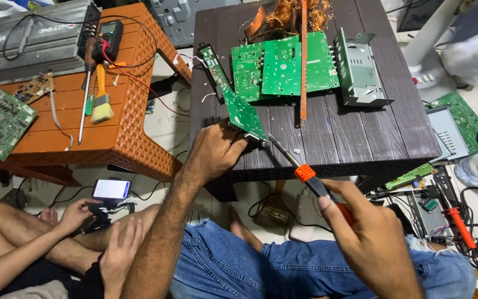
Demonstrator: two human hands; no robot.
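Note:
My left hand (212,150) grips the near end of a narrow green circuit board (243,115), tilted up on edge over the front of the dark wooden table (355,138). My right hand (367,228) holds a soldering iron (300,169) by its black and orange handle. Its metal tip touches the lower corner of the narrow board, close to my left fingers.
Larger green boards (286,65), a grey metal chassis (360,69) and copper wire (297,14) lie further back on the table. An orange plastic table (134,138) at left carries a multimeter (108,39), brush, screwdriver and boards. Another person's hands hold a phone (112,189) at lower left.

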